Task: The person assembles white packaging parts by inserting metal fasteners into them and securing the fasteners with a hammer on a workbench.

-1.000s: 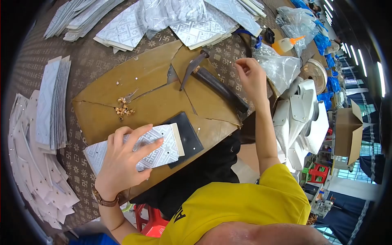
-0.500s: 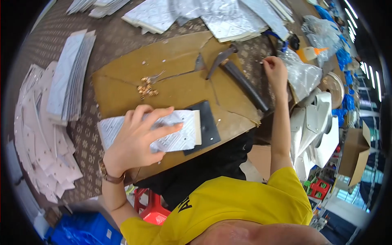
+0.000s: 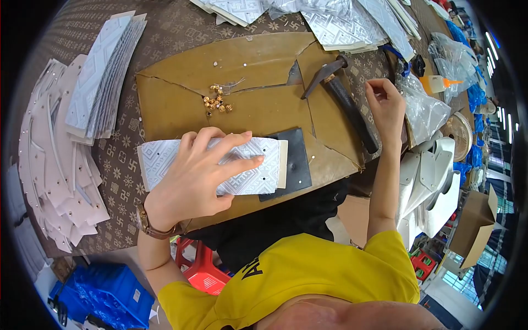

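Note:
My left hand [image 3: 201, 176] lies flat with spread fingers on a white embossed panel [image 3: 258, 165], pressing it onto the brown cardboard sheet [image 3: 258, 60]. The panel's right end overlaps a black square plate [image 3: 297, 159]. My right hand [image 3: 388, 104] hovers at the table's right edge, fingertips pinched together on something too small to make out. A hammer [image 3: 344, 93] with a dark handle lies on the cardboard just left of that hand. A small heap of gold rivets [image 3: 216, 100] rests on the cardboard above my left hand.
Stacks of white embossed panels sit at the left [image 3: 104, 77] and along the top [image 3: 330, 16]. Clear plastic bags [image 3: 423, 110] and a glue bottle [image 3: 437, 83] stand at the right edge. A red stool [image 3: 201, 267] and a blue crate [image 3: 110, 294] are below the table.
The view has shifted, so everything sits further right and higher. My right hand drew back from the table's far right toward the hammer's handle. My left hand kept pressing the panel.

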Motion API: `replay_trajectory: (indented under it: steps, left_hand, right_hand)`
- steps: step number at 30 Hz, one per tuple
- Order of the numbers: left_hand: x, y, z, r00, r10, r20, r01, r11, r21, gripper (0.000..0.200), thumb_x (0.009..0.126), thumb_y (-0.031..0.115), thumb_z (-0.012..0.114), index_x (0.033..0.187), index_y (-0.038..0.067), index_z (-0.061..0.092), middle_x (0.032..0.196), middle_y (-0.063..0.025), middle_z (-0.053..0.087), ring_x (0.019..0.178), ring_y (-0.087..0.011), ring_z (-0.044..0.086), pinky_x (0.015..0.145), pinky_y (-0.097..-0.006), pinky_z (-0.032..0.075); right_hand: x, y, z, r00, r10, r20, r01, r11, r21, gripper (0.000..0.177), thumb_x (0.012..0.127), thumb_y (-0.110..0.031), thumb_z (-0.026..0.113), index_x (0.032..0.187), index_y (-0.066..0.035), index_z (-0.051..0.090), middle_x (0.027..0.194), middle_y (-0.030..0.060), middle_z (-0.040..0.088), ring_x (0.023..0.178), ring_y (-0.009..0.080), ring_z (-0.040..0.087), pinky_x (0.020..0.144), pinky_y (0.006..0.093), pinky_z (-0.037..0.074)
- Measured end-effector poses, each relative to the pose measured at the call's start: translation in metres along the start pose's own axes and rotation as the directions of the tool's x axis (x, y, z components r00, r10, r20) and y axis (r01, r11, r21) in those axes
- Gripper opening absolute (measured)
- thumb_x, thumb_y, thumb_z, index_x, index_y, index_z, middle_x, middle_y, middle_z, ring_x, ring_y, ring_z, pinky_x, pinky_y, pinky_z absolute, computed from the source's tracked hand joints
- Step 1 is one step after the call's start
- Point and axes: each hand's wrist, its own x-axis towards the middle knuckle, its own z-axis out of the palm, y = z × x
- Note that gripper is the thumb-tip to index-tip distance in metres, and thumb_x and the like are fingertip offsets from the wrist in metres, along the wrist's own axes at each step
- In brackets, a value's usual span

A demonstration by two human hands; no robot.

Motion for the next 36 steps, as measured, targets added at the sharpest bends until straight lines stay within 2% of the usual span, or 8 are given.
replay_trajectory:
  steps: [3,7,10,15,20,22,24,36]
  left_hand:
    - [-0.001,0.003,0.0,1.0,-0.018,-0.008,0.018,1.0,0.024,0.068,0.066,0.014,0.081,0.132,0.021,0.072,0.153,-0.0059,0.054,0.124,-0.0349,0.05,0.1,-0.0467,0.041]
    - [0.0,0.007,0.001,0.999,-0.037,-0.018,0.038,0.998,0.058,0.07,0.065,0.015,0.081,0.133,0.024,0.072,0.156,-0.0036,0.053,0.124,-0.0356,0.051,0.104,-0.0477,0.042]
    - [-0.001,0.009,0.001,0.998,-0.058,-0.01,0.058,0.997,0.055,0.07,0.065,0.014,0.082,0.133,0.023,0.072,0.156,-0.0029,0.053,0.124,-0.0361,0.051,0.103,-0.0481,0.042]
    - [0.002,0.009,-0.001,0.998,-0.059,0.027,0.057,0.997,0.06,0.072,0.064,0.012,0.084,0.134,0.023,0.071,0.156,-0.0016,0.052,0.124,-0.0357,0.051,0.103,-0.0482,0.043]
    - [0.004,0.013,-0.003,0.996,-0.067,0.053,0.062,0.994,0.09,0.075,0.063,0.01,0.085,0.135,0.024,0.07,0.156,-0.0008,0.053,0.124,-0.0349,0.051,0.104,-0.0478,0.043]
    - [0.005,0.015,-0.004,0.995,-0.088,0.056,0.082,0.991,0.104,0.076,0.062,0.01,0.085,0.135,0.025,0.07,0.155,-0.0004,0.053,0.125,-0.0344,0.051,0.105,-0.0474,0.042]
    - [0.005,0.016,-0.004,0.994,-0.096,0.059,0.089,0.99,0.111,0.077,0.061,0.01,0.085,0.135,0.026,0.07,0.155,-0.0002,0.053,0.125,-0.0341,0.051,0.105,-0.0472,0.042]
    - [0.007,0.016,-0.005,0.989,-0.119,0.089,0.108,0.986,0.126,0.081,0.06,0.012,0.086,0.138,0.028,0.068,0.155,0.0009,0.053,0.125,-0.0335,0.051,0.107,-0.0481,0.042]
  right_hand:
    - [0.005,0.009,0.006,0.999,-0.035,0.018,0.036,0.998,-0.058,0.011,0.097,-0.009,0.076,0.102,0.001,0.073,0.087,0.0047,0.073,0.076,0.0068,0.062,0.07,0.0248,0.052]
    - [-0.003,0.006,0.007,0.998,-0.066,0.021,0.067,0.997,-0.049,0.01,0.095,-0.007,0.076,0.101,0.001,0.073,0.088,0.01,0.072,0.075,0.0159,0.07,0.07,0.0278,0.054]
    - [-0.01,-0.015,0.007,0.992,-0.129,0.005,0.129,0.992,0.001,0.009,0.099,-0.005,0.074,0.104,0.002,0.073,0.088,0.0047,0.073,0.077,0.0084,0.064,0.073,0.0244,0.053]
    - [-0.014,-0.046,0.015,0.993,-0.119,-0.02,0.12,0.99,0.078,0.008,0.099,-0.003,0.073,0.105,0.002,0.072,0.088,0.0045,0.072,0.08,0.0089,0.065,0.075,0.0242,0.053]
    - [-0.05,-0.103,0.018,0.917,-0.29,0.273,0.176,0.91,0.376,0.011,0.093,0.005,0.072,0.103,0.002,0.073,0.097,0.0081,0.072,0.087,0.0141,0.069,0.077,0.0259,0.054]
    - [-0.059,-0.115,0.024,0.879,-0.365,0.309,0.205,0.871,0.447,0.014,0.091,0.007,0.073,0.103,0.001,0.074,0.099,0.0093,0.072,0.087,0.0168,0.07,0.077,0.0268,0.055]
    - [-0.066,-0.119,0.03,0.818,-0.384,0.429,0.057,0.796,0.602,0.018,0.088,0.009,0.075,0.104,0.001,0.075,0.099,0.011,0.072,0.086,0.0217,0.07,0.075,0.0288,0.055]
    - [-0.074,-0.114,0.04,0.79,-0.476,0.387,0.165,0.773,0.612,0.022,0.086,0.007,0.079,0.106,0.0,0.076,0.098,0.0114,0.072,0.086,0.0227,0.07,0.069,0.0312,0.054]
